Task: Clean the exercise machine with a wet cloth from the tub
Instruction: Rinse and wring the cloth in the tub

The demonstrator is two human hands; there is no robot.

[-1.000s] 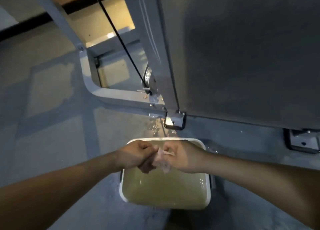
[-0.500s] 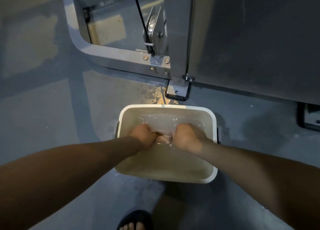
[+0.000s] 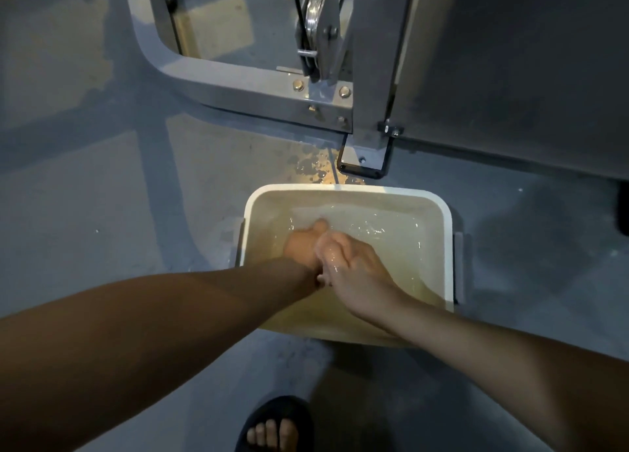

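Two hands (left (image 3: 301, 245), right (image 3: 354, 264)) in tub (image 3: 347, 189)

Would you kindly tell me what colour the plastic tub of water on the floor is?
The rectangular plastic tub is white, seen best in the head view.

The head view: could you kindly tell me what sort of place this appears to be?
Most likely a gym or fitness room: a grey steel machine frame with a cable pulley stands on a painted, concrete-looking floor, and a white tub of water sits at its foot.
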